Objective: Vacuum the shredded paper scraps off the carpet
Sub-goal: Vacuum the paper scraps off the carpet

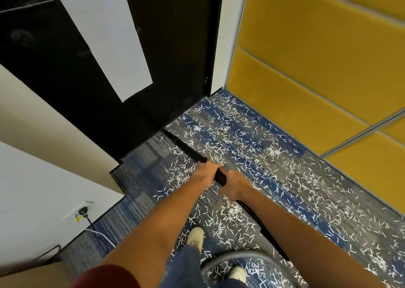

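The left hand (206,172) holds the black vacuum tube (189,150). Its fingers are curled round the tube. The right hand (235,185) grips the same tube just behind the left hand, closer to the person. The two hands are nearly touching.

The tube sticks out in front of the left hand and leans down. Its tip sits on the carpet (140,178), close to the bottom of the black door (65,72). Behind the right hand, the tube runs back under the right arm. A grey hose (241,256) bends round below the hands, near the feet.

Lots of small white paper scraps (232,213) lie on the blue and grey carpet. They are spread in front of both hands, out to the right of the right hand, and under the arms. To the left of the left hand there are far fewer bits.

Past the scraps on the right-hand side stands a yellow wall (317,57). Far to the left of the left hand is a white wall with a black plug (83,211) in a socket.

Below the hands are two pale shoes (196,237) and blue trousers (184,265). The left arm has a dark red sleeve (105,276).
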The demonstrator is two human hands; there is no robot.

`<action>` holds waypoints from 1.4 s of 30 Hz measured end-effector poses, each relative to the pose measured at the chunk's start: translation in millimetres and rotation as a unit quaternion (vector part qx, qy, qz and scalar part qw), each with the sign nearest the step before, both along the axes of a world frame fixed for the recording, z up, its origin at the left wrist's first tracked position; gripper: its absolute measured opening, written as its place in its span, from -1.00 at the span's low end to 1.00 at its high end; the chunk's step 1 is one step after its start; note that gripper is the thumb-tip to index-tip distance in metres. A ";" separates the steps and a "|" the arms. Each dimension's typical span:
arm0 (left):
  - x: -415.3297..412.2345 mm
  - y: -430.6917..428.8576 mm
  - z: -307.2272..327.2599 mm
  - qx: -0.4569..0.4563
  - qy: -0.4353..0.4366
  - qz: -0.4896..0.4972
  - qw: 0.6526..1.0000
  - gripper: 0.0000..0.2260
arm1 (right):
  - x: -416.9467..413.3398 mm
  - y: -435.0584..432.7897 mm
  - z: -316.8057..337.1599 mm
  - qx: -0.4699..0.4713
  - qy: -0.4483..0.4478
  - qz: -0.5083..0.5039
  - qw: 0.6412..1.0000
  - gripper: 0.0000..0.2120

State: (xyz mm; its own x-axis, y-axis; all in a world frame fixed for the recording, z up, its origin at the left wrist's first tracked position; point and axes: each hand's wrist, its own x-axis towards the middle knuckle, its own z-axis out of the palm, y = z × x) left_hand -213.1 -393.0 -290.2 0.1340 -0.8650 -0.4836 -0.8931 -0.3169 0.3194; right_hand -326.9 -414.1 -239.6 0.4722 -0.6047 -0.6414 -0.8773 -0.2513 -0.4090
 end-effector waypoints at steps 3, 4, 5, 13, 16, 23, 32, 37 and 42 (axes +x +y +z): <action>6.5 -13.2 -0.9 0.002 0.013 0.004 1.000 -0.56 | 5.0 -9.7 -1.8 -0.005 0.004 -0.016 1.000 -0.52; 8.1 -16.1 -1.0 0.004 0.014 0.002 1.000 -0.57 | 7.1 -11.8 -2.2 -0.007 0.005 -0.020 1.000 -0.52; 10.0 -18.3 -1.3 0.008 0.014 -0.001 1.000 -0.57 | 9.3 -13.2 -3.4 -0.010 0.008 -0.024 1.000 -0.51; 28.0 -13.8 3.8 0.013 0.005 -0.041 0.999 -0.53 | 26.9 -5.6 -12.1 -0.017 0.020 -0.029 0.999 -0.51; 30.4 -7.4 2.9 0.010 -0.008 -0.055 0.998 -0.54 | 27.2 0.6 -13.7 -0.003 0.013 -0.026 1.000 -0.50; 34.6 -3.4 -2.9 -0.009 -0.055 -0.087 0.995 -0.47 | 30.7 5.8 -9.1 -0.001 0.030 -0.012 0.999 -0.44; 27.8 18.0 -1.9 -0.009 -0.029 -0.031 0.999 -0.61 | 16.7 22.4 -0.6 -0.014 0.037 0.031 0.999 -0.48; 16.8 36.4 -4.1 -0.016 -0.010 -0.012 1.000 -0.66 | -0.9 36.8 6.0 -0.010 0.025 0.048 0.999 -0.36; -12.1 46.0 -7.1 -0.027 0.026 0.014 0.999 -0.66 | -26.4 43.2 9.9 -0.006 0.013 0.051 0.999 -0.23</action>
State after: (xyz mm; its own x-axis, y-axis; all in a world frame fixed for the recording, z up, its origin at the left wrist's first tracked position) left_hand -225.2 -347.0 -297.3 0.1352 -0.8861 -0.4433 -0.8655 -0.3234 0.3825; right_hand -353.4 -370.9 -229.8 0.5161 -0.5612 -0.6471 -0.8565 -0.3452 -0.3838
